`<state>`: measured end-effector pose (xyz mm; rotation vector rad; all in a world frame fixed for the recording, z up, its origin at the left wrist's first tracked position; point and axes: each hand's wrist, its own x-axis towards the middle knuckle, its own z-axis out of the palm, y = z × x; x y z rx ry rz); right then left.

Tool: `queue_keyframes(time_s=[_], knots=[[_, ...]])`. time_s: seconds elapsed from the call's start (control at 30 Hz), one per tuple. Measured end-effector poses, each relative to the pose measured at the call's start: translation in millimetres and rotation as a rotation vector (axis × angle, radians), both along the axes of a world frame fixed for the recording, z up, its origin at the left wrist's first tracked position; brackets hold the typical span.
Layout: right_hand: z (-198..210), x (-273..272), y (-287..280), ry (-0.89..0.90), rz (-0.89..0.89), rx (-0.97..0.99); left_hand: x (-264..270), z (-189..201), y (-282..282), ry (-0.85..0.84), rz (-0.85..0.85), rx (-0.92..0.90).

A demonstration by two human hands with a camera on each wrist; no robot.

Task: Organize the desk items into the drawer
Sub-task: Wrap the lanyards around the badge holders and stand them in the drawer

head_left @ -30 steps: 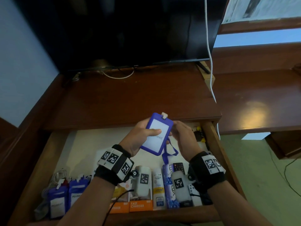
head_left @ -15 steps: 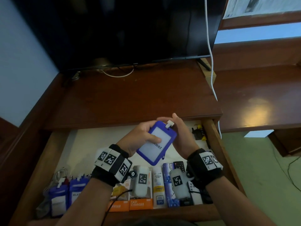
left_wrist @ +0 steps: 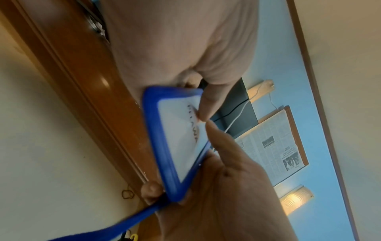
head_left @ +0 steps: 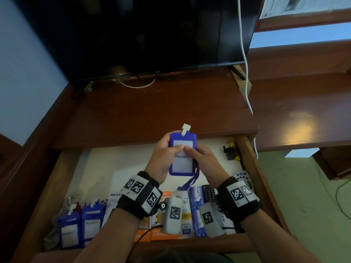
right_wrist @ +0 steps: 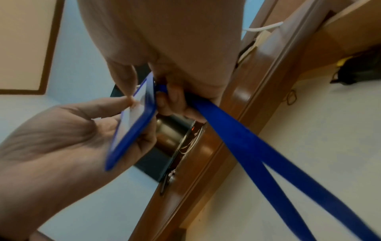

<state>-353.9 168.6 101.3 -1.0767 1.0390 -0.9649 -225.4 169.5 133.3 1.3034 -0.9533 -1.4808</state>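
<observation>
Left hand (head_left: 161, 160): fingers curled behind the blue plastic badge holder with white card insert (head_left: 182, 154), thumb laid across its front; it grips the holder's left edge. Right hand (head_left: 204, 161): thumb pressed on the card face, tip meeting the left thumb; fingers wrapped behind, where the right wrist view shows them also on the blue fabric lanyard strap (right_wrist: 253, 143). Both hands clamped on the one holder.

Holder upright, white clip at top, lettering "PELAW…" partly covered by the right thumb. It is held in the air above the rear middle of the open wooden drawer (head_left: 252, 168), near the front edge of the brown wooden surface (head_left: 152, 111). Strap hangs from under the holder toward the drawer floor.

Drawer front row: two more blue badge holders (head_left: 79, 226) at the left corner, orange-and-white boxes (head_left: 161, 233), a black remote control (head_left: 209, 193) toward the right. Black television (head_left: 142, 35) stands at the rear of the surface.
</observation>
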Motion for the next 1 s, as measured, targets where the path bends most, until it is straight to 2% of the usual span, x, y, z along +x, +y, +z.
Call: queue_keyframes(time_s=[0.13,0.23,0.4,0.47,0.53,0.6,0.73,0.83,0.9,1.0], knots=[[4.2,-6.1,4.0,0.064,0.117,-0.015,7.4,0.0,-0.6,-0.017,-0.029,0.057],[9.4,-12.7,7.3,0.084,0.244,0.040,19.8,5.9,-5.3,-0.096,-0.139,0.022],[16.4,-20.6,12.5,0.146,0.424,0.108,41.1,34.1,-16.2,-0.580,-0.686,-0.144],[16.3,-18.5,14.1,0.135,0.419,0.107,43.8,40.1,-19.1,-0.696,-0.769,-0.199],[14.5,-15.8,14.8,0.098,0.377,0.108,44.9,42.0,-21.2,-0.812,-0.744,-0.265],[12.9,-14.4,15.2,0.045,0.325,0.103,45.5,43.2,-21.9,-0.890,-0.647,-0.314],[8.2,-16.0,13.5,-0.020,0.262,0.068,46.9,40.5,-19.5,-0.908,-0.419,-0.357],[5.0,-21.0,11.8,0.019,0.207,0.062,49.3,35.0,-17.7,-0.895,-0.311,-0.340],[4.6,-23.1,10.8,0.024,0.174,0.059,50.4,33.8,-18.8,-0.880,-0.341,-0.259],[2.7,-23.3,10.0,0.040,0.177,0.058,50.6,35.3,-22.0,-0.799,-0.571,-0.011]])
